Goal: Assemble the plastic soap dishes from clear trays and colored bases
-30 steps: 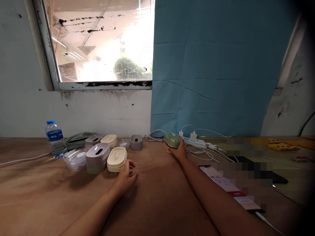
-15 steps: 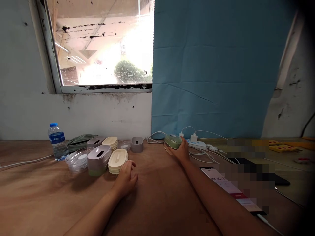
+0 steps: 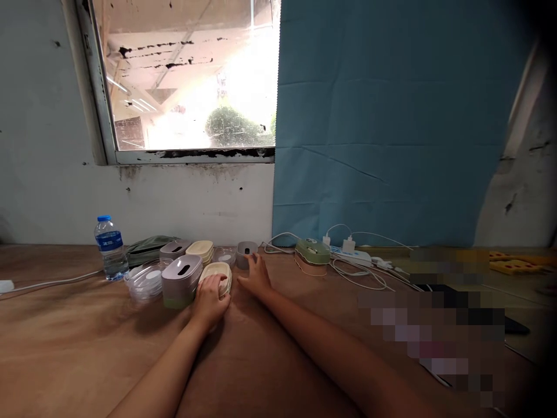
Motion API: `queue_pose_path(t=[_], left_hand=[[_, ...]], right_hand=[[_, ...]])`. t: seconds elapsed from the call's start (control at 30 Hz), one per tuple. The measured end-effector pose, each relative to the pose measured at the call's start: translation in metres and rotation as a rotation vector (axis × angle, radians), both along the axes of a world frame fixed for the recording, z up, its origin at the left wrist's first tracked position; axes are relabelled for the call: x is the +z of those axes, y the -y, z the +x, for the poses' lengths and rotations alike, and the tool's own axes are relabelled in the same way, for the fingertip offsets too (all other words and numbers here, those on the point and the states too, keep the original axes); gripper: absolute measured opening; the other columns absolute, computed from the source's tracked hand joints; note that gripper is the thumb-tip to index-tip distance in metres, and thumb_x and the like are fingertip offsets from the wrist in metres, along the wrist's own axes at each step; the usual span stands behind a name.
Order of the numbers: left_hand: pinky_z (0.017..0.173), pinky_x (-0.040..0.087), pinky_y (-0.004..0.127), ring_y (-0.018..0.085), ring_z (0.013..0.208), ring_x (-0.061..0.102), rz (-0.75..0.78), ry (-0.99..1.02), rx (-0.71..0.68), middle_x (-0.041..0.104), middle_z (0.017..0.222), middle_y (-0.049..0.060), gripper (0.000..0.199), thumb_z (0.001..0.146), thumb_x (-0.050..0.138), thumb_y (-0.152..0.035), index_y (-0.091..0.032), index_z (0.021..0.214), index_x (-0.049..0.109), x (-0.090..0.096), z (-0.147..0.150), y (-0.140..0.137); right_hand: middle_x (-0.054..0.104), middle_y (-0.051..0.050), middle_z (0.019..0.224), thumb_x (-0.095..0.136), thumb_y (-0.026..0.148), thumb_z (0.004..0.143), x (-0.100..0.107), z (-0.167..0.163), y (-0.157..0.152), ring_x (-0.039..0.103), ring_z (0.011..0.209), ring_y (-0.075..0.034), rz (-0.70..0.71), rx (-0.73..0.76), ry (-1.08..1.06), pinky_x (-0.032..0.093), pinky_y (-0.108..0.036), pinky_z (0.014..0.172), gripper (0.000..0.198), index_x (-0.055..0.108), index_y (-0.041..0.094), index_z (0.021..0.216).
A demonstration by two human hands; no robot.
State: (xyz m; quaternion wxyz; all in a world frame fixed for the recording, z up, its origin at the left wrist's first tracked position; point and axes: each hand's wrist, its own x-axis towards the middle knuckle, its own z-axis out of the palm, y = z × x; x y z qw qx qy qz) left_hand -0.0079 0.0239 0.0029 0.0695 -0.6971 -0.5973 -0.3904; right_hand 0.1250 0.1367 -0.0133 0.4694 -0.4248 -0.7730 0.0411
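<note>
My left hand (image 3: 210, 301) rests over the front stack of cream lids (image 3: 218, 269), its fingers bent across the top lid and its thumb at the right edge. My right hand (image 3: 256, 280) reaches in with fingers apart, just in front of a grey-lilac container (image 3: 247, 254) with a dark slot; contact is unclear. Left of my left hand stands a larger lilac container (image 3: 183, 277) with a slotted top and a green base. A green oval box (image 3: 312, 251) with a pale brown lower part sits further right, untouched.
Clear plastic pieces (image 3: 145, 280), a water bottle (image 3: 111, 248), a grey-green pouch (image 3: 150, 249), another lilac container (image 3: 174, 249) and a second cream stack (image 3: 200, 249) stand at left. A white power strip (image 3: 354, 254) and cables (image 3: 361, 278) lie right of the green box.
My right hand has left the green oval box and moved left to the small grey-lilac container. My left hand has shifted from beside the cream lids onto them. The view has turned slightly left.
</note>
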Motion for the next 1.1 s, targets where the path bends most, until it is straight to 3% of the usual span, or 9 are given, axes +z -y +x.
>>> queue_pose_path(t=[0.13, 0.3, 0.5, 0.63, 0.83, 1.1], left_hand=[[0.08, 0.035, 0.035, 0.022, 0.087, 0.052, -0.014, 0.056, 0.026, 0.059, 0.087, 0.005, 0.027, 0.065, 0.049, -0.018, -0.019, 0.092, 0.052, -0.002, -0.002, -0.003], [0.078, 0.035, 0.036, 0.021, 0.082, 0.054, -0.06, 0.115, 0.045, 0.06, 0.08, 0.003, 0.03, 0.068, 0.05, -0.019, -0.021, 0.097, 0.052, 0.0, -0.004, -0.003], [0.076, 0.038, 0.035, 0.02, 0.076, 0.056, -0.044, 0.175, 0.019, 0.059, 0.072, 0.002, 0.03, 0.068, 0.049, -0.017, -0.019, 0.098, 0.051, -0.003, -0.006, -0.008], [0.077, 0.037, 0.036, 0.02, 0.077, 0.056, 0.007, 0.226, 0.023, 0.058, 0.07, 0.001, 0.026, 0.069, 0.05, -0.02, -0.02, 0.095, 0.051, 0.0, -0.003, -0.005], [0.088, 0.03, 0.038, 0.018, 0.083, 0.056, 0.059, 0.23, -0.138, 0.061, 0.084, 0.001, 0.021, 0.074, 0.05, -0.025, -0.022, 0.094, 0.05, 0.013, 0.016, 0.016], [0.082, 0.036, 0.032, 0.017, 0.083, 0.052, -0.209, 0.186, -0.502, 0.06, 0.082, 0.0, 0.012, 0.068, 0.058, -0.026, -0.02, 0.078, 0.054, 0.011, 0.035, 0.03]], right_hand=[[0.028, -0.015, 0.129, 0.067, 0.019, 0.061, -0.003, -0.022, -0.025, 0.025, 0.119, -0.038, -0.064, -0.077, -0.098, 0.022, -0.054, 0.095, 0.055, 0.047, 0.018, 0.113], [0.041, -0.008, 0.124, 0.051, 0.026, 0.082, -0.008, -0.019, -0.045, 0.042, 0.11, -0.025, -0.091, -0.036, -0.156, 0.035, -0.047, 0.09, 0.03, 0.048, 0.018, 0.11], [0.045, -0.007, 0.119, 0.051, 0.026, 0.083, 0.0, -0.005, -0.043, 0.044, 0.107, -0.023, -0.047, 0.062, -0.226, 0.036, -0.046, 0.089, 0.026, 0.051, 0.015, 0.106], [0.044, -0.009, 0.117, 0.058, 0.027, 0.074, 0.001, 0.019, -0.023, 0.04, 0.112, -0.024, -0.022, 0.108, -0.316, 0.032, -0.041, 0.095, 0.024, 0.057, 0.016, 0.096], [0.05, -0.009, 0.107, 0.054, 0.038, 0.074, -0.007, 0.077, 0.025, 0.049, 0.103, -0.022, -0.081, 0.119, -0.488, 0.043, -0.037, 0.086, 0.027, 0.054, 0.018, 0.092], [0.058, -0.007, 0.101, 0.06, 0.041, 0.067, -0.003, 0.139, 0.083, 0.053, 0.1, -0.024, -0.207, 0.119, -0.65, 0.042, -0.042, 0.088, 0.027, 0.053, 0.022, 0.084]])
